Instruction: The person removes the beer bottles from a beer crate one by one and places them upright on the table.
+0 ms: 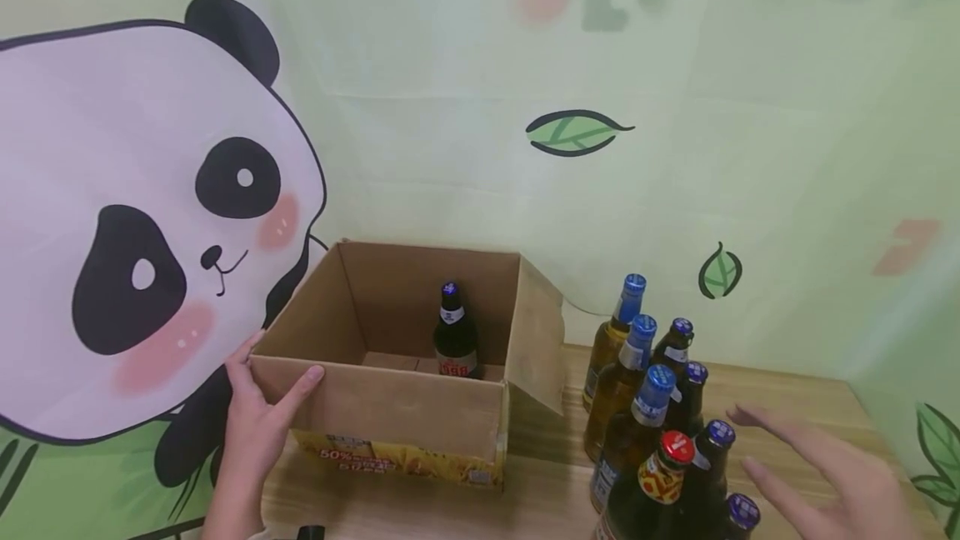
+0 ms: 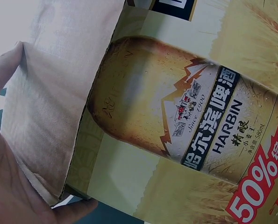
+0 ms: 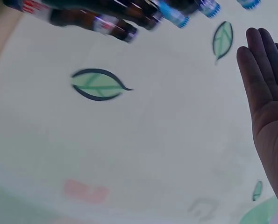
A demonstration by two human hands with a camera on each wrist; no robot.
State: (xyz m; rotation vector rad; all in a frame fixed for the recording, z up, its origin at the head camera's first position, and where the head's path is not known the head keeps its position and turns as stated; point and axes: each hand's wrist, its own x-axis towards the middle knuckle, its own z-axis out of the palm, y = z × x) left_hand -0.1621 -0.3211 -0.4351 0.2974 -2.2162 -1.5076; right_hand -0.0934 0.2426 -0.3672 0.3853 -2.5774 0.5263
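Note:
My left hand (image 1: 258, 419) grips the near left corner of an open cardboard box (image 1: 390, 407), thumb over the folded front flap and fingers along the side. The left wrist view shows the box's printed beer-bottle picture (image 2: 176, 107) close beside that hand. Inside the box, toward its right side, one dark beer bottle (image 1: 456, 338) with a blue cap stands upright. My right hand (image 1: 840, 473) is held with fingers extended, to the right of a group of beer bottles (image 1: 618, 390), holding nothing. In the right wrist view its fingers (image 3: 260, 74) are straight.
The bottles stand close together on the wooden table (image 1: 795, 390), most with blue caps; a red-capped bottle (image 1: 667, 469) is near the front. The box's right flap (image 1: 538, 332) sticks out toward them. Behind hangs a green backdrop (image 1: 435, 148) with a panda.

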